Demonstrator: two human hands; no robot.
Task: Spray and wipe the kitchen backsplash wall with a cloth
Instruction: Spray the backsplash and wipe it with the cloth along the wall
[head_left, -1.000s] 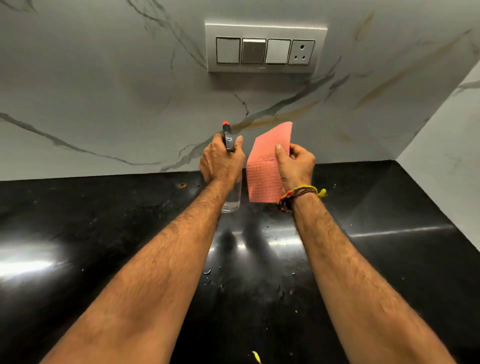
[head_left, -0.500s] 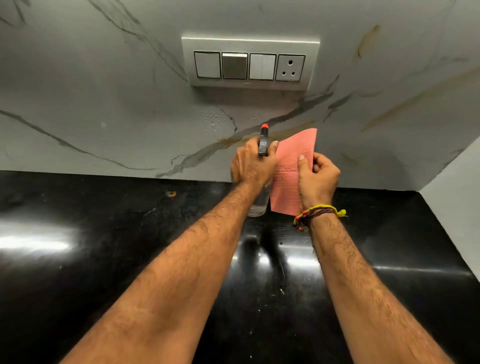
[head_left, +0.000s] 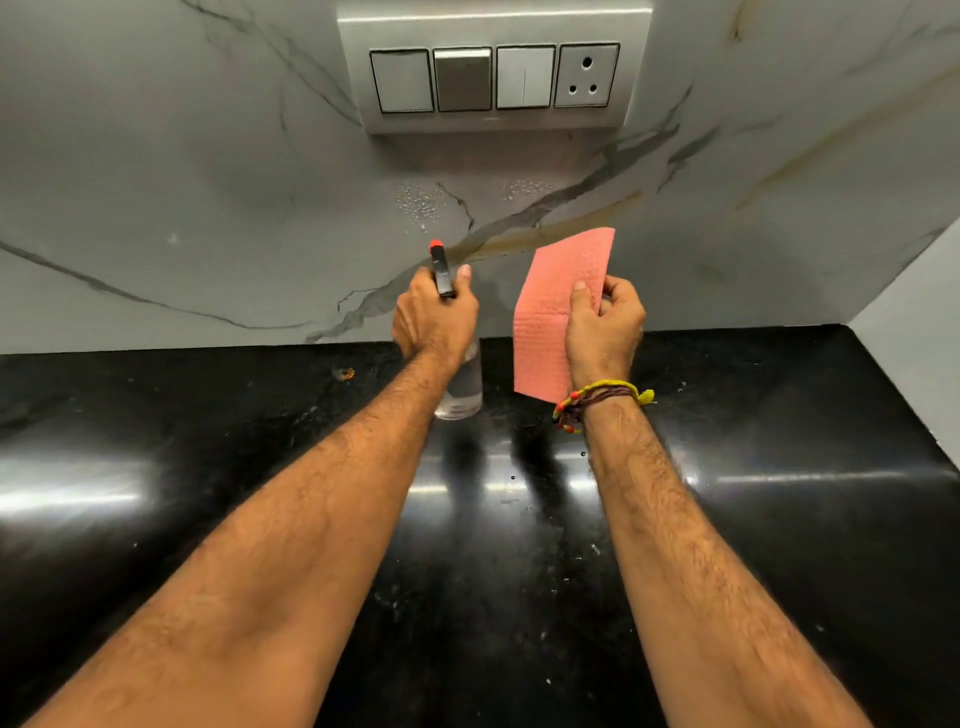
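Observation:
My left hand (head_left: 434, 319) grips a clear spray bottle (head_left: 462, 387) with a black head and red nozzle (head_left: 440, 267), held upright above the counter and pointed at the wall. My right hand (head_left: 602, 327) pinches a folded pink cloth (head_left: 550, 317), held up beside the bottle and a little off the wall. The grey marble backsplash (head_left: 208, 182) has dark and yellowish veins. Two patches of spray droplets (head_left: 421, 200) sit on it just under the switch plate.
A silver switch plate (head_left: 493, 67) with three switches and a socket is mounted on the wall above the hands. A glossy black counter (head_left: 779, 493) runs below, with small specks and an orange crumb (head_left: 344, 373). A side wall (head_left: 914, 332) closes the right corner.
A second patch of droplets has appeared on the wall under the switch plate. My hands have drawn apart, the bottle going left. The view has come closer to the wall.

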